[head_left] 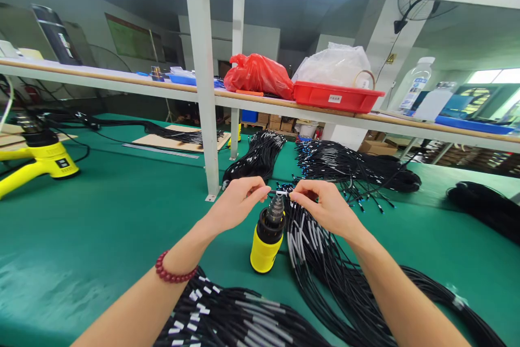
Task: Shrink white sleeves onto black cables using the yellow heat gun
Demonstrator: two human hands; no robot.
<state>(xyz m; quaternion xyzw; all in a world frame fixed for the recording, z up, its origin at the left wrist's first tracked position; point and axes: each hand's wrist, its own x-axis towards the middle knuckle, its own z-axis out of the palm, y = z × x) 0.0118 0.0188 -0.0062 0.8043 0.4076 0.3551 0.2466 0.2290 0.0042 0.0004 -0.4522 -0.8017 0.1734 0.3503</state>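
Between my two hands a thin black cable with a white sleeve (pixel 281 192) is stretched level, just above the nozzle of a heat gun. My left hand (pixel 244 200) pinches one side of the cable, thumb against fingers. On the other side my right hand (pixel 319 203) pinches it the same way. The yellow and black heat gun (pixel 265 249) stands upright on the green table (pixel 122 239), nozzle up. Beside it on the right lies a bundle of black cables with grey sleeves (pixel 312 239). Another bundle with white labels (pixel 227 314) lies nearer me.
A white shelf post (pixel 203 92) rises beyond my left hand. Further cable bundles (pixel 337 160) lie at the back. A second yellow heat gun (pixel 52 157) rests at the left. The shelf above holds a red tray (pixel 337 99), a red plastic bag (pixel 260 73) and bottles (pixel 416 84).
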